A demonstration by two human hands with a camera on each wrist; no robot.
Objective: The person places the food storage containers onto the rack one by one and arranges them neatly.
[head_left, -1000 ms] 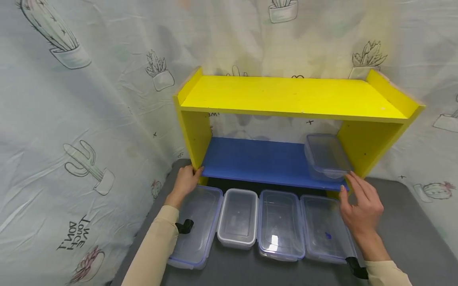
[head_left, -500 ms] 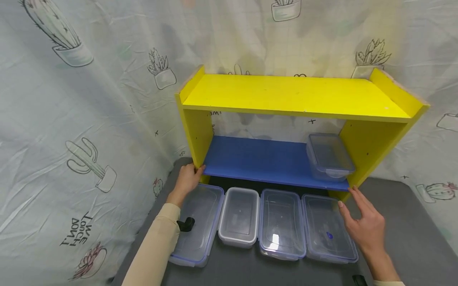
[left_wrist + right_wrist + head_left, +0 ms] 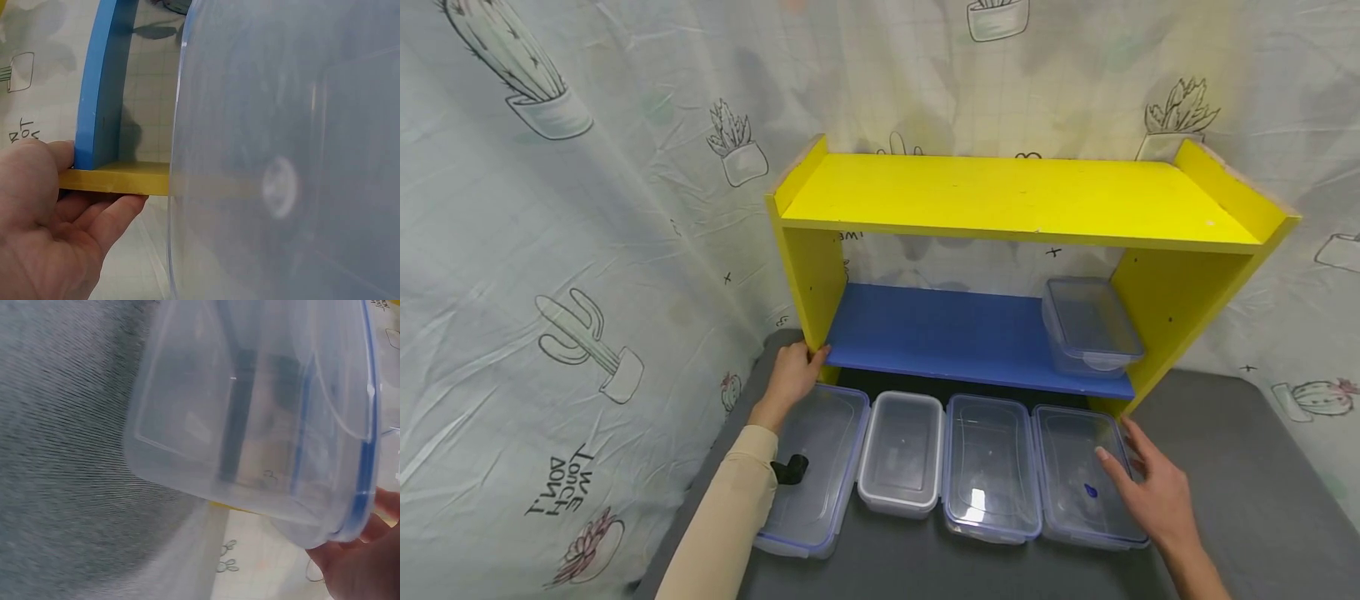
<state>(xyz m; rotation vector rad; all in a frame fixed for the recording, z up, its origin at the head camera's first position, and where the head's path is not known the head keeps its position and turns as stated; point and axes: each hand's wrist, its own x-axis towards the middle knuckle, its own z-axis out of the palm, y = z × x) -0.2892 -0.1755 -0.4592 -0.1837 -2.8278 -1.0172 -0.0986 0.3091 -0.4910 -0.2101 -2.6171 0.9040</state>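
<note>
A yellow shelf point(image 3: 1022, 196) with a blue lower board point(image 3: 947, 337) stands on the grey table. My left hand point(image 3: 792, 379) grips the lower front of its left side panel, thumb on the inner side and fingers curled round the outside in the left wrist view. At the rightmost clear container point(image 3: 1082, 492), which has a blue-edged lid, my right hand point(image 3: 1157, 492) has its fingers extended along the right edge and its thumb over the lid. The right wrist view shows those fingers point(image 3: 372, 528) at the lid's corner; whether they press on it is hard to tell.
Another lidded clear container point(image 3: 1093, 329) sits at the blue board's right end. Left of my right hand stand a blue-edged container point(image 3: 988, 467), a white-lidded one point(image 3: 901, 454) and a large one point(image 3: 820, 467) under my left forearm. A cactus-print cloth point(image 3: 625, 208) hangs behind.
My right hand has come down and back from the upper container and the shelf's right front corner to the rightmost container on the table. My left hand keeps its grip on the shelf.
</note>
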